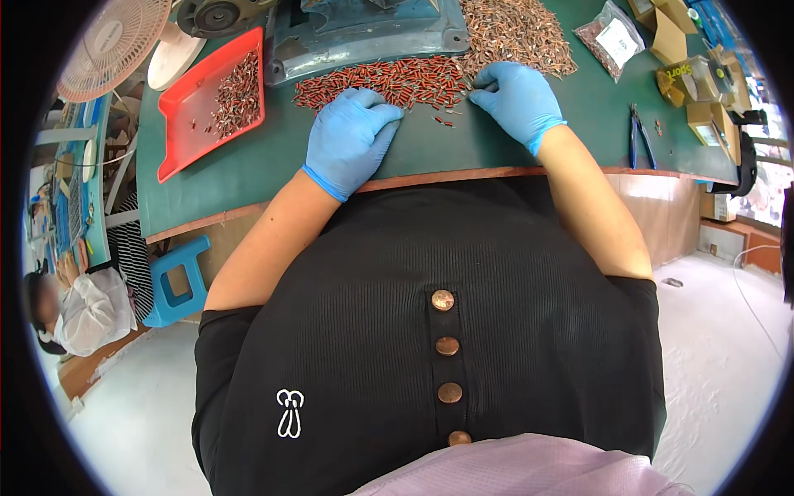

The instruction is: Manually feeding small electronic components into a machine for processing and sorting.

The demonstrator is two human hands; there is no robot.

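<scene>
While both gloved hands rest on the green table top (pixel 248 165), their fingertips meet the near edge of a long heap of small red parts (pixel 389 81). Curled loosely, the left hand (pixel 349 136) lies knuckles up, its fingers bent down onto the mat just short of the heap's left half; whether anything is pinched beneath them cannot be told. At the heap's right end, the right hand (pixel 517 97) has its fingers drawn together and pointing left into the parts, though the pinch itself is too small to make out. Between the two hands, a few loose red pieces (pixel 445 121) lie apart from the heap on the mat.

Just beyond the right hand spreads a wider pile of paler, brownish parts (pixel 517 33), touching the red heap at its right end. Beyond the left hand sits a grey-blue machine base (pixel 364 37), right behind the red heap. Farther left of the left hand lies a red tray (pixel 186 124) with a scatter of small parts in it, and past it a white fan (pixel 112 45). Well right of the right hand, blue-handled pliers (pixel 641 136) lie on the mat, with a clear bag of parts (pixel 610 37) and cardboard boxes (pixel 699 83) beyond. A blue stool (pixel 178 281) stands on the floor below the table's left edge.
</scene>
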